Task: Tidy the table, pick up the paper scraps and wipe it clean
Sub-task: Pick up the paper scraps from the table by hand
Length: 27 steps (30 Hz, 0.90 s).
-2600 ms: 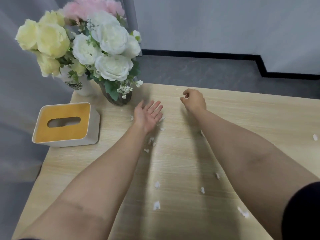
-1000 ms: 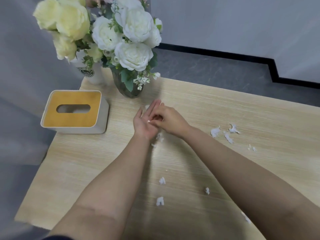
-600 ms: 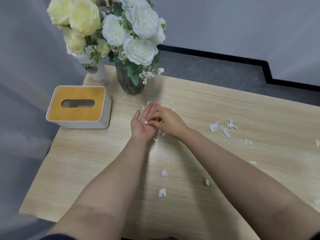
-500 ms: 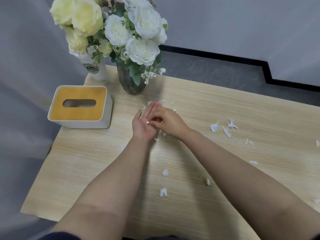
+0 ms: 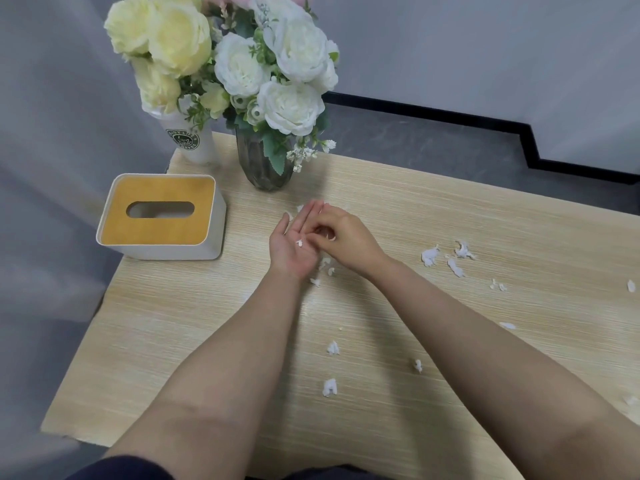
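A tiny white paper scrap (image 5: 299,242) lies in the palm of the left hand (image 5: 294,245). That hand is turned palm up just over the counter (image 5: 173,323), and its fingers are straight and apart, so this grip holds nothing tight. The right hand (image 5: 346,242) is right beside it, touching its fingers. The right fingers are curled in, with the tips pressed close together over the left palm. I cannot tell if this grip pinches a scrap, because the tips hide it.

More paper scraps lie on the counter all around. A few small bits (image 5: 323,266) lie just under the two hands, near the wrists. Some tiny ones (image 5: 300,208) peek out past the left fingertips. Three bigger torn pieces (image 5: 446,258) lie to the right of the right hand, well apart from it, and smaller crumbs (image 5: 497,285) lie further right. Three more scraps (image 5: 330,387) lie back toward the person, between the two forearms.

To the left of the left hand sits a white tissue box (image 5: 161,216) with a yellow top and an oval slot. Past the hands, on the far side, stands a dark glass vase (image 5: 265,164) full of white flowers (image 5: 291,77). A white cup (image 5: 194,142) with yellow flowers (image 5: 166,39) stands left of the vase
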{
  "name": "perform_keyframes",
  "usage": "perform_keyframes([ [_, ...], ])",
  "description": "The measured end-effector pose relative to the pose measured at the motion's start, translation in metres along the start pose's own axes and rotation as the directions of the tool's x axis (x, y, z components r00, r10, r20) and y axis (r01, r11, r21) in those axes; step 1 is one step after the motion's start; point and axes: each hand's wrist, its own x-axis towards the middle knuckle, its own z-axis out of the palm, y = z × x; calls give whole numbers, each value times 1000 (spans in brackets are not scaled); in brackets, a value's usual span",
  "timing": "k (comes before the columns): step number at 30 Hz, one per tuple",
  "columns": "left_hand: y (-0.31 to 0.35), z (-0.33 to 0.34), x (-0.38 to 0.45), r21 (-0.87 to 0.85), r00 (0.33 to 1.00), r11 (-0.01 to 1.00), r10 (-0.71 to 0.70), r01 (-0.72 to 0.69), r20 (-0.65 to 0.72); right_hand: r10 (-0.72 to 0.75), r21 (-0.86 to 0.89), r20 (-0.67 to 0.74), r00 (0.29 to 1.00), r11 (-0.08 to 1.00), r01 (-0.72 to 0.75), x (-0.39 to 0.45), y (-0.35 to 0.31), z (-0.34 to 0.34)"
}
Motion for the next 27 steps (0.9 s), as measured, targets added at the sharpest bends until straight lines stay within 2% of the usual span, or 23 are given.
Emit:
perform_keyframes([
  [4,3,-3,2,12,999,1000,26,-26,-26,85,51,-144,986,996,-78,1,11,-7],
  [7,5,-9,6,11,997,999,41,-40,-66,234,27,-259,937,972,-236,8,34,-9],
  [11,8,-16,11,49,994,998,44,-39,-95,420,2,-280,863,899,-437,16,70,-7],
  [15,10,-18,15,40,993,998,45,-41,-111,510,-26,-268,817,844,-535,29,91,-1],
  [18,11,-21,18,48,992,998,35,-30,-118,528,-44,-261,808,829,-557,39,98,3],
  [27,11,-30,23,65,991,998,9,0,-137,451,-136,-251,856,859,-493,61,105,6],
])
